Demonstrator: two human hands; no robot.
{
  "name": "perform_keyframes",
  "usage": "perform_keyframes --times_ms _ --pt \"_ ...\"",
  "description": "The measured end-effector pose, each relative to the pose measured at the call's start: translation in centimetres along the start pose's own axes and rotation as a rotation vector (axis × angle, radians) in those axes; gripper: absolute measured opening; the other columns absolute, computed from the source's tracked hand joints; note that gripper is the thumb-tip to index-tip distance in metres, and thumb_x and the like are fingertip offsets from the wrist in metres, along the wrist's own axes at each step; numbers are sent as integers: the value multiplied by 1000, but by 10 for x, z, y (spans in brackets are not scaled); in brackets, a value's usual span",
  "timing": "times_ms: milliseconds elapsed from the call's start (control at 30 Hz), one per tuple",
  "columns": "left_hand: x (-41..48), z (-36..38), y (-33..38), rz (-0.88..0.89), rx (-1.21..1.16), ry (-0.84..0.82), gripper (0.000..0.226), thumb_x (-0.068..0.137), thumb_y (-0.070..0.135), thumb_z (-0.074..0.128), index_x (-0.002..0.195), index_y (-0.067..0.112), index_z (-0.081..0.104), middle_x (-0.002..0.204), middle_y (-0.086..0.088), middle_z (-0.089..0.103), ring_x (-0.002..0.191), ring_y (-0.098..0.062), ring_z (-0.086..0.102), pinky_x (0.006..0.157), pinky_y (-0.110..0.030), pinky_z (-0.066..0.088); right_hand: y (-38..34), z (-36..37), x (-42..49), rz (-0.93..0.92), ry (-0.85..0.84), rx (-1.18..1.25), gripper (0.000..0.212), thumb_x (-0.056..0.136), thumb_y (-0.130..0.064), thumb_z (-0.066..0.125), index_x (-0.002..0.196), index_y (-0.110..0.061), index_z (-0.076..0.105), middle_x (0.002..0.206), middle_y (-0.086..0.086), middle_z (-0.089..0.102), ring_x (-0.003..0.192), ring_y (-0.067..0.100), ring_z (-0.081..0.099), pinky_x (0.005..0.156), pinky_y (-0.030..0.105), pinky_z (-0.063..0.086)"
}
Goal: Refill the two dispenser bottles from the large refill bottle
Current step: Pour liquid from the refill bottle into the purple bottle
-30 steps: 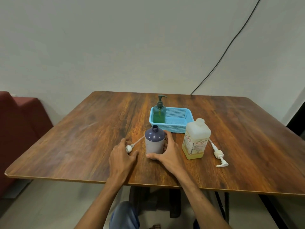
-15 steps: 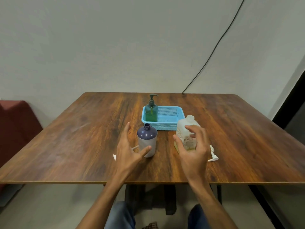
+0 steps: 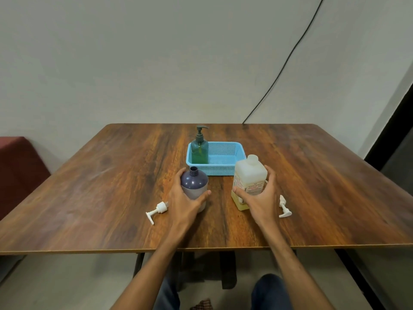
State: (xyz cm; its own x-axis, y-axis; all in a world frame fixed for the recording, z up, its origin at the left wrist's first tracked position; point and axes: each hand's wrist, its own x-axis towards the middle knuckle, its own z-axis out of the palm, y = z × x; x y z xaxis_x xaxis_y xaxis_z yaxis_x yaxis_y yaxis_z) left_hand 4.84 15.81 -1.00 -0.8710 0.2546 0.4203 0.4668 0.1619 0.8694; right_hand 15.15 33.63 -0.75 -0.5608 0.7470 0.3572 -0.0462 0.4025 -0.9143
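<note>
A purple dispenser bottle (image 3: 194, 181) stands upright on the wooden table (image 3: 111, 186) with its neck uncapped. My left hand (image 3: 185, 202) wraps around its body. To its right stands the large translucent refill bottle (image 3: 249, 175), with yellowish liquid at the bottom and a white cap on top. My right hand (image 3: 262, 198) grips it from the near side. A green dispenser bottle (image 3: 199, 149) with its pump fitted stands in the left end of a blue basket (image 3: 225, 168). One white pump head (image 3: 156, 210) lies left of my left hand.
A second white pump head (image 3: 284, 208) lies on the table just right of my right hand. A black cable (image 3: 283, 70) runs down the wall behind the table. A red seat (image 3: 17, 171) stands at the left.
My right hand left the purple bottle, moved right and closed on the refill bottle. My left hand let go of the pump head and closed around the purple bottle.
</note>
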Motion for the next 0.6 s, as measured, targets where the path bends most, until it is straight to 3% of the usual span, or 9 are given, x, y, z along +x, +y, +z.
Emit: perform_keyframes --times_ms 100,233,367,467,600 --pt "4 1 1 24 25 0 84 63 32 93 134 21 49 129 7 58 115 -6 56 99 -32 51 0 2 5 5 -12 -26 84 65 -21 94 133 -29 44 120 -13 57 111 7 58 89 37 59" --pt "6 4 8 67 32 -22 82 61 36 93 131 21 52 126 8 62 113 -5 58 97 -28 52 -2 -3 9 -36 2 -147 70 62 -28 94 117 -30 51 114 -6 63 106 15 62 81 42 61" --pt "17 6 21 108 43 -76 89 56 48 91 132 18 54 125 5 64 110 -7 61 92 -15 49 -16 -14 17 -155 -31 -266 69 61 -32 93 118 -23 55 108 -5 66 94 15 64 66 23 53" --pt "28 7 26 124 65 -133 96 53 63 83 134 21 53 128 5 65 110 -8 63 95 -30 55 -32 -23 27 -252 -74 -398 71 60 -33 92 121 -26 55 102 -6 67 84 15 65 58 22 48" --pt "37 11 34 90 49 -174 100 52 67 77 136 19 54 129 2 65 110 -12 63 100 -35 54 -49 -35 42 -343 -120 -616 77 61 -28 91 129 -26 54 110 -1 70 89 22 66 63 26 49"
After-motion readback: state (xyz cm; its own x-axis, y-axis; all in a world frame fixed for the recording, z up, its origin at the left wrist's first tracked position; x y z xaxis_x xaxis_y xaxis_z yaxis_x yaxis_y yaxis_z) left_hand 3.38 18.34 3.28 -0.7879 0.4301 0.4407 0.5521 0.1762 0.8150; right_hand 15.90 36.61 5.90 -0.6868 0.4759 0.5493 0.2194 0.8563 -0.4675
